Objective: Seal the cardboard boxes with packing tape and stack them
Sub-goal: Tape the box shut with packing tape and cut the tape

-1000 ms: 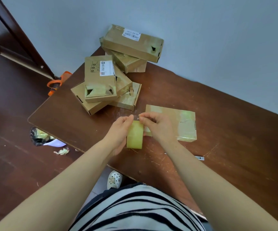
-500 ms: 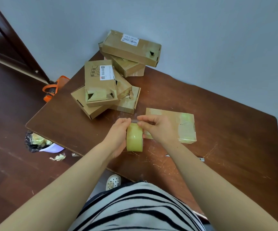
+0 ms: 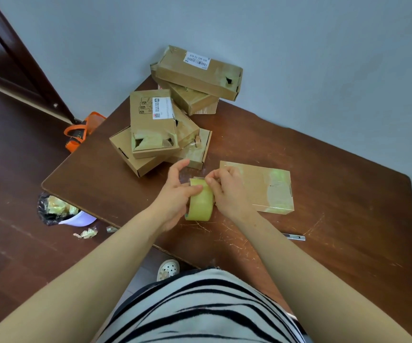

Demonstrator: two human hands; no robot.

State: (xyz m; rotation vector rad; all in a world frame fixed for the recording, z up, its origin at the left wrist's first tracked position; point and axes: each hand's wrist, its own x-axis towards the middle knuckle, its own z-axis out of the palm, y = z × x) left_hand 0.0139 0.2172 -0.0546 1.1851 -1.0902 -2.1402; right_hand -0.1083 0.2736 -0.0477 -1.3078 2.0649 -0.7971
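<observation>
Left hand (image 3: 175, 199) fingers grip the tape roll (image 3: 201, 206), right hand (image 3: 227, 191) fingers pinching its top edge.

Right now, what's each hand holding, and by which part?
Left hand grips the tape roll, thumb on its outer face. Right hand pinches its loose end at the top.
</observation>
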